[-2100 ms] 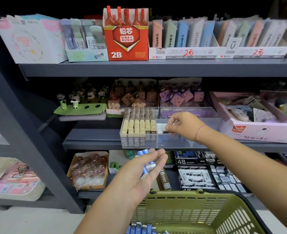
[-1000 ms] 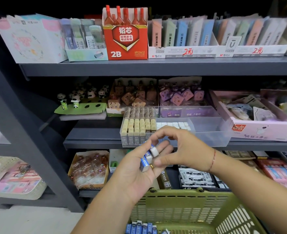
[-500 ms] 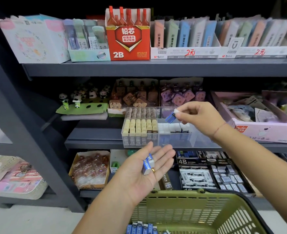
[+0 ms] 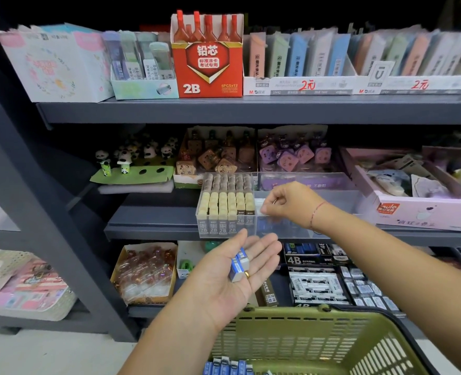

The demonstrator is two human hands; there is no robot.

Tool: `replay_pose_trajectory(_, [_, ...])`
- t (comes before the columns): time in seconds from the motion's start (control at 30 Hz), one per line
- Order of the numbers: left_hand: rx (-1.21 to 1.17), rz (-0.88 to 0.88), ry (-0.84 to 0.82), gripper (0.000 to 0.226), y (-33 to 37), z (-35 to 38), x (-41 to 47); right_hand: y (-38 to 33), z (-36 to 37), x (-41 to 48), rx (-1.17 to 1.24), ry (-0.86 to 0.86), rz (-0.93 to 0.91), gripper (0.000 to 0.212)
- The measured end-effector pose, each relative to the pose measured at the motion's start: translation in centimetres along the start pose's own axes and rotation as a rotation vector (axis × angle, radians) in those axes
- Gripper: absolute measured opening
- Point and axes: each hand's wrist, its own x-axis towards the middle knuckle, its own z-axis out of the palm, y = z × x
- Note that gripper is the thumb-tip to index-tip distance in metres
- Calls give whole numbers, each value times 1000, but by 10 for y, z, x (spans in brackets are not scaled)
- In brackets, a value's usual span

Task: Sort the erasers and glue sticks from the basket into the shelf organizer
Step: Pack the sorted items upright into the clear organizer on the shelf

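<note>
A person's right hand (image 4: 291, 205), fingers curled, dips into the right compartment of the clear plastic shelf organizer (image 4: 332, 182) at mid-frame. Whether it pinches an eraser cannot be told. At 7 o'clock from it, the left hand (image 4: 232, 277) lies flat, palm up, carrying two small blue-and-white sleeved erasers (image 4: 238, 263). Each eraser is best set upright, snug against the divider at 9 o'clock, and let go only once seated. The green plastic basket (image 4: 291, 313) at 6 o'clock shows about five more blue erasers (image 4: 226, 367); no glue stick can be made out in it.
</note>
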Motion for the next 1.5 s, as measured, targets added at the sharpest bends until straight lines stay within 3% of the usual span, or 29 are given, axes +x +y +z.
replay_pose_trajectory(0.2, [-4, -8, 6, 37, -2, 1, 0, 1, 4, 0, 58, 50, 65, 23])
replay_pose_trajectory(0.47, [8, -4, 36, 26, -2, -3, 2, 0, -7, -9, 66, -105, 72, 31])
replay_pose_trajectory(0.6, [12, -15, 36, 14, -2, -3, 1, 2, -13, -12, 51, 37, 6, 30])
replay_pose_trajectory(0.7, [24, -7, 14, 21, -3, -2, 1, -4, -19, -23, 190, 90, -64, 21])
replay_pose_trajectory(0.8, [57, 22, 11, 40, -3, -1, 3, -17, -18, -46, 242, -32, -205, 8])
replay_pose_trajectory(0.9, [42, 41, 10, 50, -3, -2, 6, -26, -5, -69, 84, -96, -309, 35])
replay_pose_trajectory(1.03, [52, -2, -62, 57, -4, 0, 3, -31, 18, -79, 222, -164, -289, 46])
replay_pose_trajectory(1.33, [108, -66, -118, 57, -5, -2, -3, -22, 14, -73, 466, -305, -308, 33])
replay_pose_trajectory(1.5, [117, -63, -77, 55, -5, 2, -3, -18, 6, -67, 626, -277, -155, 12])
